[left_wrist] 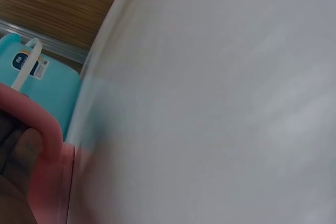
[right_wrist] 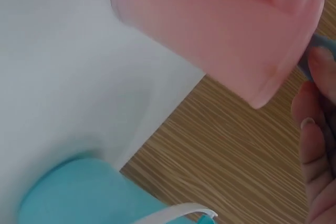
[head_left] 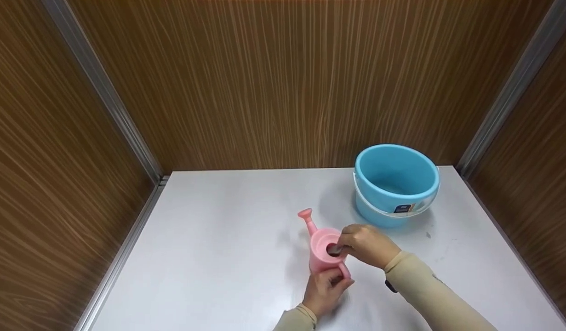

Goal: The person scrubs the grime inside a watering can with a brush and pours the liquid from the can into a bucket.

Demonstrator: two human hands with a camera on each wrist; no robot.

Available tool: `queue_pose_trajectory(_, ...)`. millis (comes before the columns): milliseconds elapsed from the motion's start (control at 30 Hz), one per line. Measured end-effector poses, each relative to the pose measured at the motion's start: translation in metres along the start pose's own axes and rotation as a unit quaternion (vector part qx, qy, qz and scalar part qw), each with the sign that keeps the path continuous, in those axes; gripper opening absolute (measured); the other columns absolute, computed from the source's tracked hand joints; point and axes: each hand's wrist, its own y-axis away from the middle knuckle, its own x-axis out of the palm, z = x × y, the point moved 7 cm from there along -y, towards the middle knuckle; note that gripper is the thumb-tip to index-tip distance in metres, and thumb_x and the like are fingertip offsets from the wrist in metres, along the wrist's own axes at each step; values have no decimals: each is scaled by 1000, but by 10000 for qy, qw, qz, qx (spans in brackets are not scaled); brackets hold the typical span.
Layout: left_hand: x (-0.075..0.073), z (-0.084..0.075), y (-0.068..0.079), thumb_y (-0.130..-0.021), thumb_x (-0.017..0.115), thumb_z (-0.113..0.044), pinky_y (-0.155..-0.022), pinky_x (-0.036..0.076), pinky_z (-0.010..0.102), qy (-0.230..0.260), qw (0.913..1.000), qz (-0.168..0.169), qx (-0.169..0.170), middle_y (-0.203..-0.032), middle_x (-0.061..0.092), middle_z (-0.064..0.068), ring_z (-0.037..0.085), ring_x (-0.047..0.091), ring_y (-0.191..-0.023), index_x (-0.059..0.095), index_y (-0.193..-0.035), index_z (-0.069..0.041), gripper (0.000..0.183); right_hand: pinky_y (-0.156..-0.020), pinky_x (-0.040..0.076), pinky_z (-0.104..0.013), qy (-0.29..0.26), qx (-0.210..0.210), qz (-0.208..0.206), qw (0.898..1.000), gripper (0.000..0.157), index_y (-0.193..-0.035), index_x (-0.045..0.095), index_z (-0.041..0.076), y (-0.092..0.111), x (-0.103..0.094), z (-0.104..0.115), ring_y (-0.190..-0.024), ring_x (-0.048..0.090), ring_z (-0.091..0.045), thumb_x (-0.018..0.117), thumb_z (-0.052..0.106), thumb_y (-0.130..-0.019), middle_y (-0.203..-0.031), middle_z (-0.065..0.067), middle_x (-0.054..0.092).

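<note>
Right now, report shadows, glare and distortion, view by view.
Head: soft shadows on the table, left of the bucket and can; left wrist: table edge bowed, hazy glare at right, pink and blue tints on the surface; right wrist: soft shadow beside the bucket.

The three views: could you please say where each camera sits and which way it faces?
Head: on the head, facing forward and down at the watering can; left hand, right hand and sleeves show.
Left wrist: on that wrist, facing the tabletop; left hand at left edge.
Right wrist: on that wrist, facing the watering can; right hand at right edge.
Wrist views share the watering can and bucket.
</note>
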Motion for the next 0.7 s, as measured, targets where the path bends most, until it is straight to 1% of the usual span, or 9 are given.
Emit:
queue_pose_trajectory(133, -1, -1, 0, -80, 69, -34, -61, 41, 8, -51, 9999, -91, 84, -67, 56, -19, -9, 49, -65, 64, -73, -20, 16, -62, 50, -22, 312, -232, -103, 9992, 16, -80, 73, 15, 0, -1, 1, -63, 55, -7, 82, 13, -67, -70, 6, 62)
queue_pose_trajectory(233, -2, -3, 0, -80, 70, -32, -60, 39, 7, -156, 9994, -190, 257, -65, 56, -17, -9, 47, -63, 63, -71, -19, 16, -62, 50, -23, 522, -401, -385, 9971, 15, -79, 71, 13, 0, -5, 2, -62, 55, -9, 81, 12, -67, -70, 4, 62)
queue_pose_trajectory(333, -3, -4, 0, -80, 70, -30, -58, 38, 7, -243, 9987, -246, 383, -63, 56, -16, -9, 45, -61, 62, -70, -19, 17, -61, 51, -25, 795, -578, -763, 9922, 16, -77, 69, 11, -1, -10, 6, -63, 57, -12, 81, 10, -66, -70, 2, 62)
queue_pose_trajectory(467, -3, 0, 0, -80, 70, -29, -59, 40, 8, -126, 9995, -172, 239, -65, 58, -17, -8, 47, -62, 62, -72, -20, 14, -62, 52, -26, 1213, -836, -1058, 9834, 21, -80, 68, 10, 0, -16, 16, -65, 60, -13, 82, 9, -64, -72, 0, 64)
queue_pose_trajectory(567, -2, 3, 0, -81, 69, -28, -60, 41, 9, -3, 10000, -28, 45, -68, 57, -19, -7, 49, -63, 63, -74, -21, 12, -60, 52, -26, 1427, -1111, -1179, 9764, 16, -81, 67, 8, 4, -19, 24, -63, 59, -14, 78, 8, -70, -71, -1, 62)
queue_pose_trajectory(633, -1, 4, -1, -81, 69, -28, -60, 42, 10, 39, 9999, 64, -68, -69, 57, -20, -6, 50, -64, 63, -76, -22, 10, -58, 51, -26, 1490, -1265, -1276, 9724, 6, -80, 65, 7, 8, -22, 29, -62, 57, -14, 71, 7, -78, -70, -2, 60)
queue_pose_trajectory(667, -1, 4, -1, -81, 69, -28, -60, 42, 11, 40, 9999, 92, -84, -70, 57, -21, -6, 50, -64, 63, -76, -22, 10, -57, 51, -26, 1499, -1319, -1325, 9709, 4, -79, 64, 7, 9, -23, 31, -61, 56, -14, 66, 7, -83, -70, -2, 59)
queue_pose_trajectory(700, -1, 5, -1, -81, 69, -27, -60, 43, 11, 58, 9998, 125, -123, -70, 57, -21, -6, 50, -64, 63, -77, -22, 9, -57, 51, -26, 1514, -1360, -1380, 9693, 9, -78, 63, 7, 11, -24, 32, -60, 55, -14, 61, 7, -87, -69, -2, 58)
